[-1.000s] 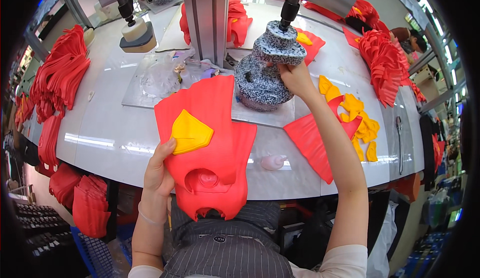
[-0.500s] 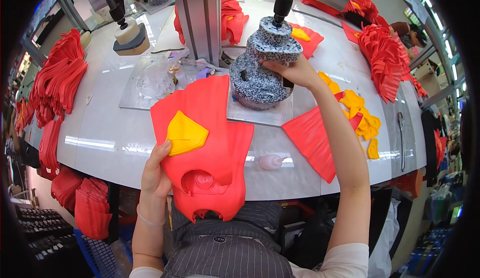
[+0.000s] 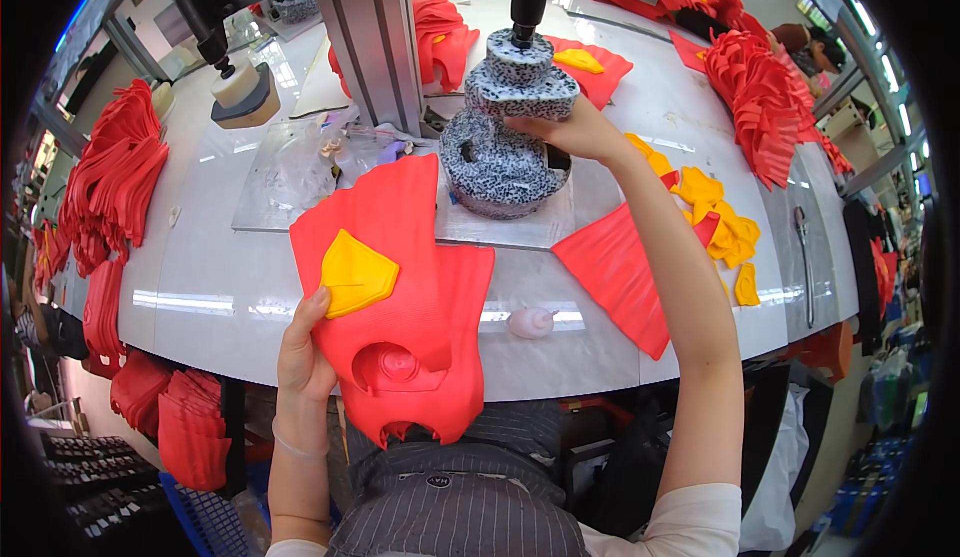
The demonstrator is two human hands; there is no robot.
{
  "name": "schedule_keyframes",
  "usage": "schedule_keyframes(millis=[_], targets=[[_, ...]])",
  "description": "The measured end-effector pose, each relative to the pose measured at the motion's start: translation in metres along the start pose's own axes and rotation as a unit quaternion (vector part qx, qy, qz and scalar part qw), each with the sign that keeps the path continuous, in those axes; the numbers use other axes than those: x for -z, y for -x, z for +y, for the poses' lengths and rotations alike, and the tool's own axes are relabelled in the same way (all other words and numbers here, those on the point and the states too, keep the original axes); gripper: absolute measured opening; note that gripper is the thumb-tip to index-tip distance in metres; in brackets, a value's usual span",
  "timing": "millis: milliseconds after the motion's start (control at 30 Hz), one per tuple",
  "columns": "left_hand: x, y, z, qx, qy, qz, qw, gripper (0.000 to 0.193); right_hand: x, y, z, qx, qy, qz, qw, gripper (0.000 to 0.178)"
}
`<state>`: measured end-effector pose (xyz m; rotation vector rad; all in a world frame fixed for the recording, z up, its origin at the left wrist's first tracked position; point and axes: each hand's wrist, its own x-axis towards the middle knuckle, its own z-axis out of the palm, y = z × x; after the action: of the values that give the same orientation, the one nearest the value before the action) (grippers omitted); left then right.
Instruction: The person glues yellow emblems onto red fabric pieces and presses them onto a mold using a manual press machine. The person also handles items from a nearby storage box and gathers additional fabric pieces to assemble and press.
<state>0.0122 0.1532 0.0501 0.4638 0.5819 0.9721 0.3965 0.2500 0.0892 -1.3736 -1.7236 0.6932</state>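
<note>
My left hand [image 3: 303,357] pinches the left edge of a red moulded foam piece [image 3: 450,307] at the table's front edge. On that piece lies a yellow pointed foam patch [image 3: 358,274], with my left thumb at its lower left corner. The red piece also has a round recess and a notched lower end. My right arm reaches across to a black-and-white speckled press form [image 3: 502,167] under a press rod. There my right hand [image 3: 570,132] grips the form just below its upper block, thumb toward the left; its other fingers are hidden.
Yellow foam patches [image 3: 735,237] lie right of my forearm, beside a red fan-shaped sheet [image 3: 620,282]. A small pale bottle [image 3: 530,323] stands near the front edge. Stacks of red pieces [image 3: 115,177] hang at the left. A metal post [image 3: 372,57] rises behind; a ratchet wrench [image 3: 805,267] lies right.
The whole view has shifted slightly. Both hands keep the same places against the red foam piece and the speckled form.
</note>
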Motion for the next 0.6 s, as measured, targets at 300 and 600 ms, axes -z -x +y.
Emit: schedule_keyframes(millis=[300,600], targets=[[-0.003,0.001,0.000,0.005,0.002,0.002,1.000,0.036,0.007,-0.017,0.009,-0.013,0.031,-0.107,0.994,0.050],[-0.004,0.000,0.000,0.005,-0.001,0.002,1.000,0.035,0.013,0.001,0.001,-0.158,-0.093,-0.115,0.976,0.047]])
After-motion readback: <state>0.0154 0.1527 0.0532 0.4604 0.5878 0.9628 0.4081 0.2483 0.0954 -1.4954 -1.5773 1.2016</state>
